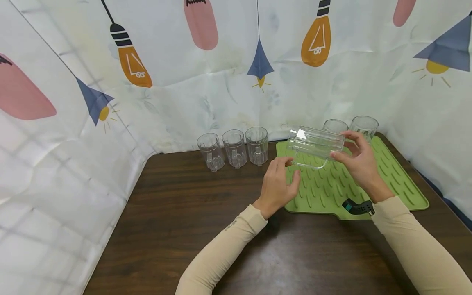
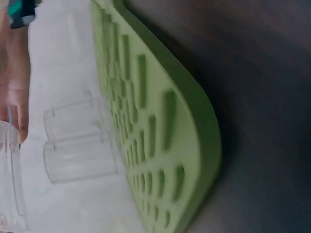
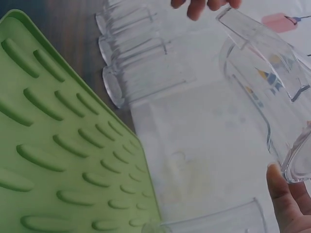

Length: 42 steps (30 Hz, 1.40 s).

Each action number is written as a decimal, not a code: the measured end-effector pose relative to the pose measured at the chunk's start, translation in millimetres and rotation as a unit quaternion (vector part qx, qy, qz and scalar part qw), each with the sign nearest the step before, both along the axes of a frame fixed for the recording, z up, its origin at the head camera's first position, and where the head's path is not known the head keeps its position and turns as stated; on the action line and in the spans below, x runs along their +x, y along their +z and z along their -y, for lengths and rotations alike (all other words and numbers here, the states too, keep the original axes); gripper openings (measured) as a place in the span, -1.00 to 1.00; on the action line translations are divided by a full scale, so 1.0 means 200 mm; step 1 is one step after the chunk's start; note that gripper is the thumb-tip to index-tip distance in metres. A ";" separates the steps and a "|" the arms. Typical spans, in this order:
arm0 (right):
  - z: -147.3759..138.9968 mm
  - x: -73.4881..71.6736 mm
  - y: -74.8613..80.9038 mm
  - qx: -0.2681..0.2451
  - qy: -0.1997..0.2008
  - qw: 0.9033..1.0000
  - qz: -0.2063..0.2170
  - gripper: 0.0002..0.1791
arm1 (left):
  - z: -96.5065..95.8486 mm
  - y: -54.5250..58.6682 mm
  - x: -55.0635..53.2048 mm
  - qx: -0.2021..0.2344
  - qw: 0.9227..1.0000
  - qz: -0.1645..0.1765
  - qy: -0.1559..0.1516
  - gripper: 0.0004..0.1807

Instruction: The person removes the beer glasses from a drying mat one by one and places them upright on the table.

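A clear glass mug (image 1: 317, 141) lies on its side in the air above the green ridged mat (image 1: 313, 196), its handle hanging below. My right hand (image 1: 357, 159) grips it at its right end, with thumb and fingers on opposite sides. The left hand (image 1: 277, 184) is held near the mug's left end, thumb spread from the fingers; whether the fingertips touch the glass I cannot tell. In the right wrist view the mug (image 3: 272, 82) shows its handle, with left fingertips (image 3: 197, 7) close to a handle corner. Part of the mug (image 2: 9, 179) appears in the left wrist view.
Two clear mugs (image 1: 365, 125) stand at the back of the mat. Left of it, three more clear mugs (image 1: 236, 149) stand in a row on the dark wooden table (image 1: 177, 213), handles facing front. A patterned cloth (image 1: 221, 98) hangs behind the table.
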State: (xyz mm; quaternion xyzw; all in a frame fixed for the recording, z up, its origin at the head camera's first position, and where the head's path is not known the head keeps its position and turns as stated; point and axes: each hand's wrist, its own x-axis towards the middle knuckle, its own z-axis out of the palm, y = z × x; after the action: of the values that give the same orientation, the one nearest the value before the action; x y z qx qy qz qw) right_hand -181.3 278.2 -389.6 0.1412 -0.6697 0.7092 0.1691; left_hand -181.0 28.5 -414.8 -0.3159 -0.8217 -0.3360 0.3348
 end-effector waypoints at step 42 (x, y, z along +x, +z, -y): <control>0.11 -0.02 -0.04 -0.115 0.026 0.993 0.024 -0.40 | -0.20 0.00 -0.03 0.632 0.541 0.471 -0.293 -0.64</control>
State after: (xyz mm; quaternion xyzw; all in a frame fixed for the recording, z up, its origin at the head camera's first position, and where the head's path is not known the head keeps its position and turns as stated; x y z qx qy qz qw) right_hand -184.5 256.0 -397.2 0.1216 -0.5834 0.7889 0.1498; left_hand -187.3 68.7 -414.5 -0.0416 -0.2976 -0.9480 -0.1049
